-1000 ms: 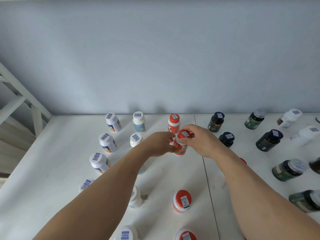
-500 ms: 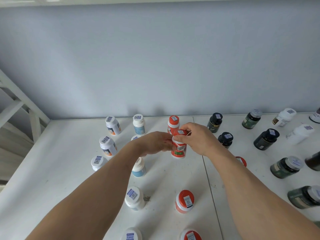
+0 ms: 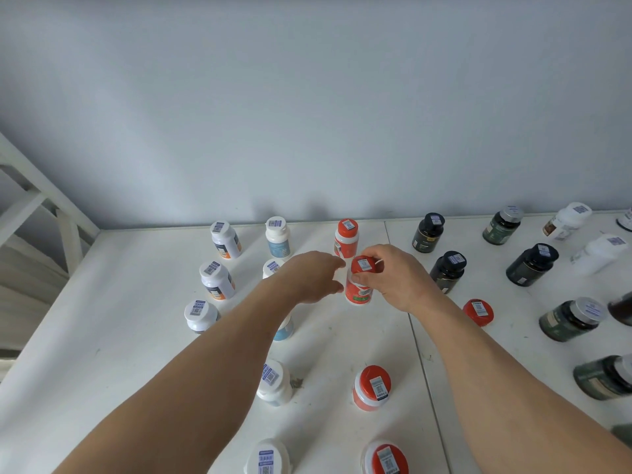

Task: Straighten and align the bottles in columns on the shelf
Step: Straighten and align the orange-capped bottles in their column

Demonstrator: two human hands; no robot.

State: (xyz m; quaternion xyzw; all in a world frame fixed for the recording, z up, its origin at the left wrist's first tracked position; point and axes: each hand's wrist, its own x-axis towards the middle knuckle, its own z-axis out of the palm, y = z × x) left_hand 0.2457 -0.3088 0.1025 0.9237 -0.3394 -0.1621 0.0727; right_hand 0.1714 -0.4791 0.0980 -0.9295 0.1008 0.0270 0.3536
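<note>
My right hand (image 3: 393,278) pinched the red-capped bottle (image 3: 359,285) by its cap, upright on the shelf (image 3: 119,319), just in front of the rear red bottle (image 3: 346,238); my left hand (image 3: 307,278), fingers relaxed, touched its left side.

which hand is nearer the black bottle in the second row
Right. The right hand grips the red bottle just left of the black bottle; the left hand lies beyond the red bottle.
</note>
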